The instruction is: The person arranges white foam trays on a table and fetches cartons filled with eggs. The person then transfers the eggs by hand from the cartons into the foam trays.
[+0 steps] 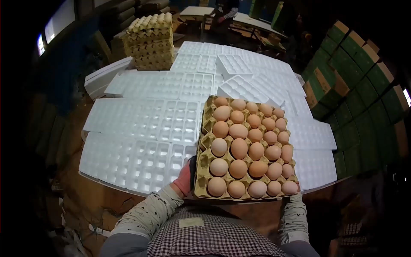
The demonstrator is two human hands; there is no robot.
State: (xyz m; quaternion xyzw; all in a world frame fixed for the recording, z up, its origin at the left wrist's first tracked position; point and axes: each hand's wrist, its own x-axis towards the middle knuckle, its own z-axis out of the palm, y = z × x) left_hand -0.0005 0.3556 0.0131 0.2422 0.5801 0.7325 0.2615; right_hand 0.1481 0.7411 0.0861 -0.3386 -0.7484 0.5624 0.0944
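Observation:
A pulp egg tray (206, 181) full of brown eggs (239, 148) is held up in front of my body, over the near edge of the table. My left hand (186, 176), in a red and black glove, grips the tray's left side near the front corner. At the right front corner, my right hand (298, 189) supports the tray; most of it is hidden and its fingers do not show. Beneath and beyond the tray lie white foam egg trays (141, 118) with hollow cells, laid side by side across the table.
Two foam pieces (234, 64) lie tilted on the others at the back. A stack of filled egg trays (150, 47) stands at the back left. Green cartons (357, 92) are piled along the right. Another person (224, 13) stands by a far table (195, 11).

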